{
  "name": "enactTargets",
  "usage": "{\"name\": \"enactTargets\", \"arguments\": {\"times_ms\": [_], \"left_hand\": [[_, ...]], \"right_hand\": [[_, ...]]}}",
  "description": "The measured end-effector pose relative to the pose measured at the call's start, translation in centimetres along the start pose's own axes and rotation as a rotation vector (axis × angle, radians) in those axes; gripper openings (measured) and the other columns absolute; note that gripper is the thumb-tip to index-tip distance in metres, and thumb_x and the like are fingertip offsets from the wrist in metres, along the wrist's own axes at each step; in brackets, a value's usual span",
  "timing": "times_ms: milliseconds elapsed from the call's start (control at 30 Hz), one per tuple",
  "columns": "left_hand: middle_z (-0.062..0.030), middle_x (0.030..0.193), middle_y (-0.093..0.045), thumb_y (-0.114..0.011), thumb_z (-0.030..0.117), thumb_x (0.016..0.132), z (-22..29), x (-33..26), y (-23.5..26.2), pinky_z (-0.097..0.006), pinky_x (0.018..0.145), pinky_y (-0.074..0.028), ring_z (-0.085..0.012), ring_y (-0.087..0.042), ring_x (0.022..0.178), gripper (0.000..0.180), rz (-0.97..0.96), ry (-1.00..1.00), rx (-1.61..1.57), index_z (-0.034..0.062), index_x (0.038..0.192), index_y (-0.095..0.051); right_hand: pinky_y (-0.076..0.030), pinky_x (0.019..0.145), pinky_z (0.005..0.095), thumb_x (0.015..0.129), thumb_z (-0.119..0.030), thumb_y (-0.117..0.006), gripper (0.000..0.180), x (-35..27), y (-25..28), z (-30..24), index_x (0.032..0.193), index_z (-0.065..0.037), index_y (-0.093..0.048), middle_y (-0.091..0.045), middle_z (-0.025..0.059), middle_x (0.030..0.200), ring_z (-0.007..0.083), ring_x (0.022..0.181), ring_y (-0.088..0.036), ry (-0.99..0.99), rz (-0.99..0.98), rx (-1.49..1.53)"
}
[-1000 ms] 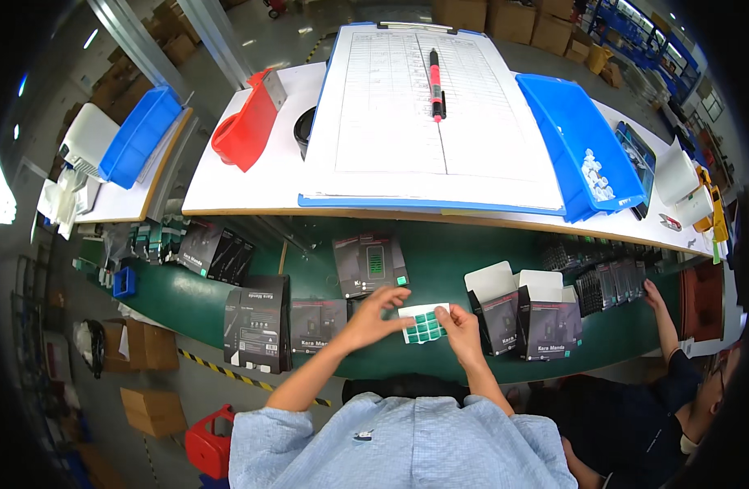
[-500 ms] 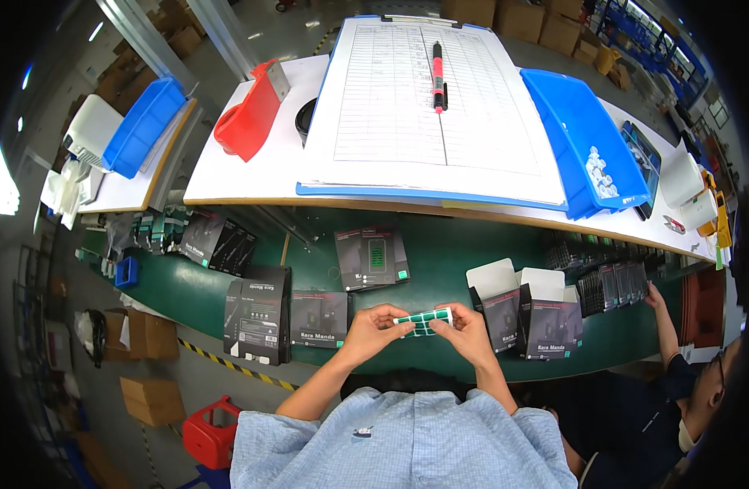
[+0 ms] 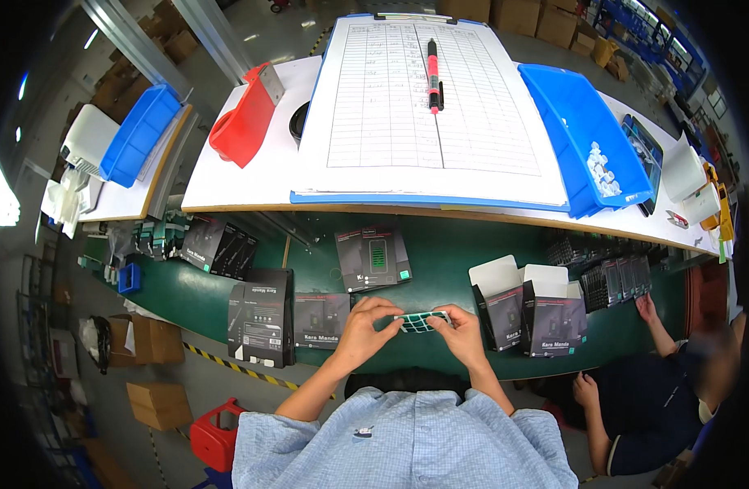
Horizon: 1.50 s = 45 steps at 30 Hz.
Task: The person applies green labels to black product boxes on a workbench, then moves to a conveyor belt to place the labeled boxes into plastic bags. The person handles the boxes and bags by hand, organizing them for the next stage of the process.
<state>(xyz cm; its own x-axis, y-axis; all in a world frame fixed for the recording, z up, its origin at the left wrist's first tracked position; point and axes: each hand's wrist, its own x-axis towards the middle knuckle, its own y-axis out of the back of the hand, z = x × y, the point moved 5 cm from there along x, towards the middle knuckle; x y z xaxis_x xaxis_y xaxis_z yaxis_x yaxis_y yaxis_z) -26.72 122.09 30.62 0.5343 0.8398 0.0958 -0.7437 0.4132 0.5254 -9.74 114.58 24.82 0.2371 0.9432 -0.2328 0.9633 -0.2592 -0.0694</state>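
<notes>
Between my two hands, above the near edge of the green bench, is a small sheet of green rectangular stickers [image 3: 424,323] with white gaps. My left hand [image 3: 368,332] pinches its left end between thumb and fingers. At the other end my right hand [image 3: 460,333] grips it, thumb on top. Beyond my hands a dark printed box [image 3: 373,259] lies on the bench. Close to my left hand sits another dark box [image 3: 322,319]. Two open-topped dark boxes with raised white flaps, one of them the front box [image 3: 552,324], stand right of my right hand.
Above the bench, a white shelf [image 3: 252,189] carries a clipboard [image 3: 439,175], a pen [image 3: 434,77], a red tape dispenser [image 3: 242,126] and a blue bin [image 3: 566,122] with small white pieces. At right, a co-worker's hand [image 3: 647,309] touches stacked dark packages [image 3: 623,277]. A red stool [image 3: 214,436] stands at lower left.
The sheet has tilted in my hands, so its face shows at a flatter angle. The co-worker at right has leaned back, and a second hand of theirs now shows.
</notes>
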Motion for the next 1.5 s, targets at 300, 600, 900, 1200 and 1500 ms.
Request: {"name": "enactTargets", "arguments": {"times_ms": [300,600,900,1200,1500], "left_hand": [[-0.0034,0.077,-0.063,-0.071,0.01,0.068,0.2,0.1,-0.3,-0.034,0.08,-0.04,-0.0198,-0.057,0.077,0.011,0.069,-0.133,0.254,0.007,0.078,-0.068],[-0.0023,0.08,-0.065,-0.07,0.009,0.068,0.7,-0.2,-1.2,-0.039,0.089,-0.039,-0.0171,-0.057,0.075,0.01,0.189,-0.246,0.425,0.0055,0.077,-0.068],[-0.0012,0.079,-0.064,-0.069,0.007,0.068,0.3,0.0,-1.4,-0.039,0.091,-0.038,-0.0165,-0.057,0.074,0.009,0.203,-0.234,0.426,0.0049,0.076,-0.066],[-0.002,0.082,-0.065,-0.069,0.009,0.069,-0.2,0.0,-1.7,-0.039,0.091,-0.037,-0.0171,-0.058,0.078,0.009,0.183,-0.235,0.456,0.0066,0.078,-0.067],[-0.0084,0.099,-0.059,-0.064,0.008,0.074,-1.2,0.4,-1.9,-0.04,0.09,-0.037,-0.0245,-0.053,0.093,0.01,0.05,-0.172,0.355,0.0045,0.082,-0.06]], "right_hand": [[-0.043,0.058,0.0187,0.079,-0.01,-0.066,0.013,0.0,-0.4,-0.4,0.089,0.0,-0.065,-0.064,0.0004,0.072,0.0029,0.066,-0.053,0.034,0.067,-0.12],[-0.043,0.057,0.0194,0.081,-0.013,-0.066,0.016,0.3,-0.8,1.0,0.088,0.001,-0.065,-0.064,0.0009,0.072,0.0031,0.064,-0.053,0.013,0.144,-0.053],[-0.043,0.057,0.0197,0.081,-0.013,-0.066,0.016,0.5,-0.9,1.4,0.088,0.001,-0.065,-0.063,0.0007,0.071,0.0033,0.064,-0.053,0.014,0.16,-0.039],[-0.041,0.054,0.02,0.081,-0.013,-0.065,0.016,0.6,-1.1,1.9,0.087,0.002,-0.064,-0.062,-0.0004,0.069,0.0031,0.061,-0.051,0.002,0.189,-0.03],[-0.042,0.057,0.0213,0.081,-0.013,-0.064,0.016,1.3,-0.3,4.2,0.088,0.001,-0.064,-0.063,0.0014,0.07,0.004,0.064,-0.052,0.013,0.266,-0.097]]}}
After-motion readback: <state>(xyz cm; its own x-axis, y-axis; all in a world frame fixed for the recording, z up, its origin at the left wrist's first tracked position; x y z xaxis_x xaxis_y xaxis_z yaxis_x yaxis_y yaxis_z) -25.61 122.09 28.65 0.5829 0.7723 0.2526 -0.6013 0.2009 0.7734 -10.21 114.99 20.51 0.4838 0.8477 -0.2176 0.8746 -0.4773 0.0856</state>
